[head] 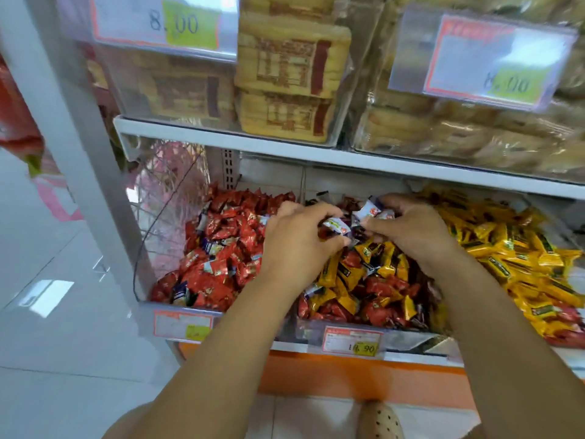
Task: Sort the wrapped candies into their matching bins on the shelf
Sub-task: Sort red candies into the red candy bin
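From the head camera, both hands worked at the back of the middle bin (311, 327) on the lower shelf, where red, yellow and a few white-and-purple sweets lay mixed. The left hand (297, 245) had its fingers (319, 213) curled round a white-and-purple candy (337, 227), apparently lifted out because it matched neither heap beside it. The right hand (411, 229), just beside it, had its fingers bent over a second white candy (370, 212) and seemed to pinch it; how much more it held could not be told. The red candies (228, 248) filled the left bin and the yellow candies (506, 248) the right one, so the middle bin looked like the one still to be sorted. The hands probably met so that the strays could be gathered into one. Biscuit packs (285, 74) sat on the shelf above.
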### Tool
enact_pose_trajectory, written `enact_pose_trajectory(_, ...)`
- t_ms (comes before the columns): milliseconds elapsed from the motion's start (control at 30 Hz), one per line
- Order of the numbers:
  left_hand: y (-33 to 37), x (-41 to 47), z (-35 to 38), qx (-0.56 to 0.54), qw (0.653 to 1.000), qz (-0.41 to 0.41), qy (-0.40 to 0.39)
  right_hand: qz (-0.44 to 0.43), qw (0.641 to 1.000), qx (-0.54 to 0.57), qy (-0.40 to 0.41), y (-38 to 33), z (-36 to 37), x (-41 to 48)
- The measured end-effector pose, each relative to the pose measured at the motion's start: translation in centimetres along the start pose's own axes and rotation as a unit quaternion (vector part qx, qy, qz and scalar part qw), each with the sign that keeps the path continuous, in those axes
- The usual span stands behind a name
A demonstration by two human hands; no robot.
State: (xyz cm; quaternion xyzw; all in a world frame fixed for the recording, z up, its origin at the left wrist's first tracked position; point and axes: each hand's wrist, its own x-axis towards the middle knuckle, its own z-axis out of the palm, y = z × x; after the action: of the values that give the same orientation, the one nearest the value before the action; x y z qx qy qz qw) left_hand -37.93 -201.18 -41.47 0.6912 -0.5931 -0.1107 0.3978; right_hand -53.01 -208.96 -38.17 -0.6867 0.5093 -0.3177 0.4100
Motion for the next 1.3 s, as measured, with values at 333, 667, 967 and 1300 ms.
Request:
enact_pose_trajectory(333,-3.4,-0.5,-4.1,-0.028,0.999,-0.033,0.007,-0.07,0.992,-0.103,-0.025,-0.8,-0.6,0.2)
enact_pose_trajectory(667,-9.6,-4.9,-9.5,0.039,0.986,-0.128,-0.095,-0.214,0.856,-0.391,-0.263,-6.7,9.3,1.0)
enact_pose_trajectory(967,-10.9,-4.6,-9.2,0.109,0.982,-0.117,-0.104,-0.102,0.73,-0.583,-0.341,-7.0,16.3,8.2)
enact_pose_trajectory(1300,-11.8,-4.9,-9.0,0.104,0.984,-0.099,-0.104,0.091,0.807,-0.419,-0.405,-5.3,17.0,10.6)
